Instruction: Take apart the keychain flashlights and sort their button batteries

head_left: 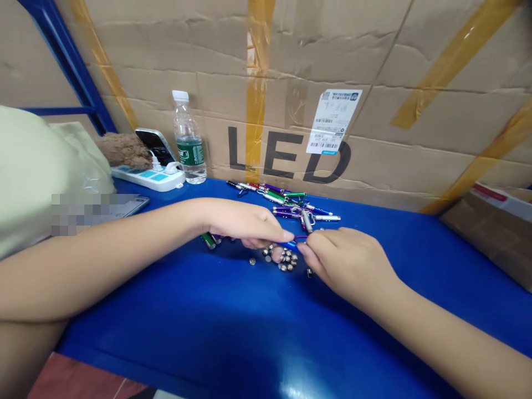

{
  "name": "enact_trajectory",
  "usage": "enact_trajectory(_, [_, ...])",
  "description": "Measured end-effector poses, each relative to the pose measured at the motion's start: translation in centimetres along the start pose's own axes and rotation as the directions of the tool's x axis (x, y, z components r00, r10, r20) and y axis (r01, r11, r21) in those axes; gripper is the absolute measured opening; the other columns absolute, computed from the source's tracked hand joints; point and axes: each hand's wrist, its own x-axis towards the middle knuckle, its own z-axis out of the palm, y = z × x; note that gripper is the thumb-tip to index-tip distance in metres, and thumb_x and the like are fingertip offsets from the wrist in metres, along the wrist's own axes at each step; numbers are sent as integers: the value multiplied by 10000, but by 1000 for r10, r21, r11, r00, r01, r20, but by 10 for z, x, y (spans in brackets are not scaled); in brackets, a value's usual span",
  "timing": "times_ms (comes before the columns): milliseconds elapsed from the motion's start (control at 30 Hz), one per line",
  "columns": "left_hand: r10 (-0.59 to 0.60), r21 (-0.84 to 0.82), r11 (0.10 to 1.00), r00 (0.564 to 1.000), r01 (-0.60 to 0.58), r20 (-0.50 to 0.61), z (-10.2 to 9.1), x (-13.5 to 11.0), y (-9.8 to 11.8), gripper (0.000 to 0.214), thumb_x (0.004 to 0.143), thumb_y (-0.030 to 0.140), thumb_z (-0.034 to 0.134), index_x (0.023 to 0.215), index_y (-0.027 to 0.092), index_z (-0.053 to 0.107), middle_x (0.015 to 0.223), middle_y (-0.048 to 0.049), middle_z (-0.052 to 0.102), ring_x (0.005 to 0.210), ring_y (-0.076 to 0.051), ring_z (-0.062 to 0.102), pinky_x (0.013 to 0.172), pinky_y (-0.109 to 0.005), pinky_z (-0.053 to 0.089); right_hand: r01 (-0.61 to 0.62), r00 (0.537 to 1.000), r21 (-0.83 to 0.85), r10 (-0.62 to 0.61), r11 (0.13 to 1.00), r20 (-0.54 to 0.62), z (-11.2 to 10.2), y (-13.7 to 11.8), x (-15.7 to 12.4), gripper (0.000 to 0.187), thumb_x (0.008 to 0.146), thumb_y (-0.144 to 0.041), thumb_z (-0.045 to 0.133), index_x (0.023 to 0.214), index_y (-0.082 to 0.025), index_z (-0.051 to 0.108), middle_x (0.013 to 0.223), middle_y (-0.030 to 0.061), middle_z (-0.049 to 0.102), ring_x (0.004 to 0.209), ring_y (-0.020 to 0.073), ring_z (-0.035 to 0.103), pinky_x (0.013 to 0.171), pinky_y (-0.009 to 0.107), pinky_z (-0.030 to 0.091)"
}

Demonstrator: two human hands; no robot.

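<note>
view: one head camera looks forward and down at a long glossy blue table top (199, 338), with both forearms coming in from the lower corners.
left hand: the left hand (243, 224) is above the table middle, near the back edge. its fingers (266, 221) are pressed together and point to the right. the tips are at the blue flashlight, but i cannot tell if they grip it.
right hand: the right hand (347, 266) is just right of the left hand. its fingers (320, 244) are bent together and pinch the purple loop end of the thing.
thing in hands: a small blue metal mini flashlight (290, 244) with a thin purple wire clip is between both hands, above the batteries.
parts on table: a loose heap of slim metal mini flashlights (282, 198) in purple, green, silver and black lies along the back edge. a small cluster of silver button batteries (285, 259) lies just under the hands, and one single battery (252, 261) is a little apart on its left.
back left corner: a white power strip (147, 178), a black smartphone (153, 145) on a charging cable, and a clear plastic water bottle with green label (189, 138) stand there. a pale green cloth bag (41, 177) lies at the left edge.
behind table: a large brown cardboard box (291, 66) with amber tape and printed black letters "led" stands along the back edge.
</note>
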Motion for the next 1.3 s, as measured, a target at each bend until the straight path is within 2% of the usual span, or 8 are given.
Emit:
enact_trajectory(167, [-84, 408, 908, 996, 94, -43, -11, -10, 3, 330, 912, 436, 508, 888, 196, 734, 794, 5, 689, 695, -104, 569, 628, -183, 421, 116, 966, -44, -102, 992, 239, -2, 2, -4, 371, 961, -291, 366, 637, -210, 528, 519, 12, 604, 412, 134, 445, 498, 316, 185])
enact_trajectory(400, [-82, 556, 817, 986, 150, -146, -28, -19, 2, 298, 902, 426, 530, 981, 198, 706, 945, -8, 721, 758, -113, 610, 688, -187, 415, 250, 889, 23, -239, 968, 391, -15, 9, -8, 374, 977, -287, 378, 639, -218, 525, 492, -7, 599, 376, 150, 471, 486, 313, 148])
enact_trajectory(567, [-53, 629, 742, 956, 231, -289, -52, -18, -29, 297, 877, 351, 558, 1115, 219, 679, 1135, -24, 691, 965, -155, 618, 807, -210, 420, 315, 831, -19, -266, 949, 489, -11, 3, -8, 308, 920, -252, 482, 621, -223, 549, 495, 0, 615, 360, 146, 447, 482, 317, 105])
enact_trajectory(700, [-87, 653, 713, 956, 256, -280, -66, -18, -52, 336, 869, 256, 492, 1150, 230, 674, 1194, -18, 674, 1000, -152, 608, 863, -221, 421, 321, 857, -50, -267, 946, 440, -10, 4, -8, 307, 904, -253, 508, 601, -223, 546, 475, 4, 607, 349, 157, 453, 488, 317, 103])
enact_trajectory(900, [-199, 604, 687, 903, 405, -380, -64, -16, -46, 316, 853, 272, 449, 1001, 244, 727, 1078, 18, 719, 891, -138, 636, 785, -215, 438, 294, 916, -107, -249, 950, 313, -18, 12, -7, 350, 943, -278, 453, 601, -225, 507, 475, -13, 581, 373, 175, 505, 488, 321, 163])
enact_trajectory(1033, [-39, 687, 529, 823, 498, -567, -73, -9, -61, 301, 857, 244, 450, 1009, 207, 707, 1011, -32, 720, 876, -178, 635, 777, -264, 448, 275, 942, -168, -230, 947, 244, -21, 14, -5, 390, 980, -276, 375, 610, -229, 490, 479, -19, 568, 393, 178, 529, 494, 324, 211])
enact_trajectory(1133, [101, 681, 455, 727, 573, -679, -85, -3, -86, 313, 885, 248, 452, 1102, 159, 660, 1113, -102, 678, 1005, -229, 619, 855, -308, 450, 270, 954, -192, -235, 944, 185, -21, 12, -4, 422, 998, -279, 329, 606, -230, 478, 478, -22, 564, 398, 175, 539, 500, 325, 235])
enact_trajectory(1300, [94, 676, 488, 736, 553, -670, -96, 3, -118, 349, 905, 303, 510, 1192, 134, 614, 1166, -129, 647, 1076, -238, 603, 917, -312, 445, 252, 965, -209, -230, 945, 125, -20, 10, -4, 429, 1000, -276, 330, 593, -230, 458, 472, -29, 555, 394, 165, 535, 494, 328, 239])
